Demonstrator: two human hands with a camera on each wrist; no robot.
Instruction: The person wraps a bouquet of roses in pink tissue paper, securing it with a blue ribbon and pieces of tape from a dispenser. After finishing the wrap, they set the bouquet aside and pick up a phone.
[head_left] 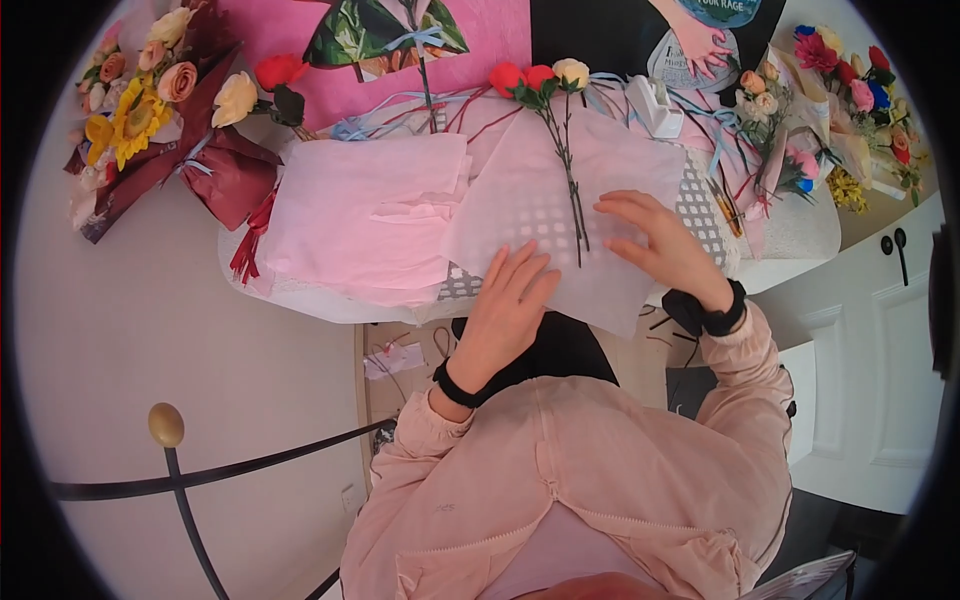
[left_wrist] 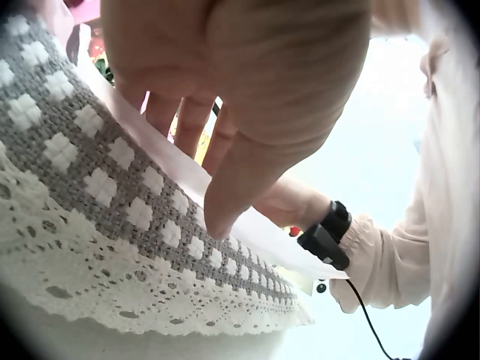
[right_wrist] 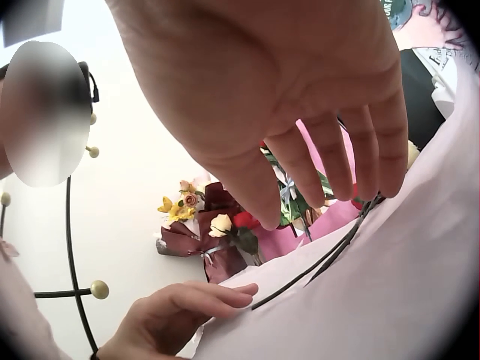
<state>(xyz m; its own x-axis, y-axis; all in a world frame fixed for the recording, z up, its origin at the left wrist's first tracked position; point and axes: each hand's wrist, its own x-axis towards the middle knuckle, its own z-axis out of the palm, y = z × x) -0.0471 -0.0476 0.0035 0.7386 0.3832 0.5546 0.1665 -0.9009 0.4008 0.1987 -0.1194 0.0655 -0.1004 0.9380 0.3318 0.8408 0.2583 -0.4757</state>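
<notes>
We see three long-stemmed roses, two red & one cream, just above ctr. of the head frame, heads up, stems slanting down to the rt. They lie on a thin pale pink sheet, which shows the cloth pattern through it & hangs past the table's near edge. Beside the stems' lower ends, rt. of ctr., we have the right hand, palm down, fingers spread & slightly bent, nothing gripped; can't tell whether its fingertips touch the stems. At ctr., the left hand has its fingers extended over the sheet's lower part, loose, no grip; its thumb is apart from the fingers, near the sheet's edge in the left wrist view. Both wrists wear black bands.

Left of the sheet we see a pink paper stack, w/ a red tassel at its left. Upper left: a burgundy-wrapped bouquet. Above the sheet, toward upper rt., a white holder; farther rt., more bouquets. Under all, a gray-&-white patterned cloth.
</notes>
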